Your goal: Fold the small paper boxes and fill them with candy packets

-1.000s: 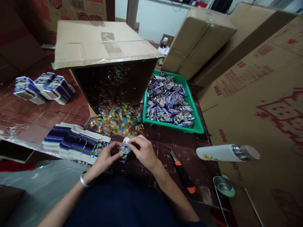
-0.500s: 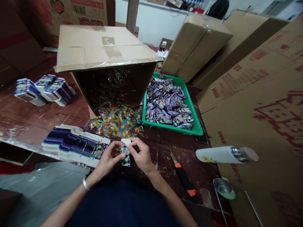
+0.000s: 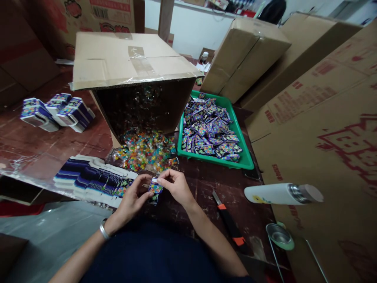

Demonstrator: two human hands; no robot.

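Note:
Both my hands hold one small colourful printed carton just above the dark wooden table. My left hand, with a metal bangle on its wrist, grips the carton's left side. My right hand pinches its top edge with bent fingers. Just beyond my hands lies a heap of bright wrapped candies spilling out of a big cardboard box tipped on its side. A fanned row of flat blue and white cartons lies left of my left hand.
A green tray full of small filled cartons sits right of the candies. Folded cartons are stacked at far left. An orange-and-black utility knife, a white flask and a metal cup lie at right, beside large cardboard boxes.
The carton's white top flap, which stood up between my fingers, is now folded down and out of sight. Both hands stayed in about the same place.

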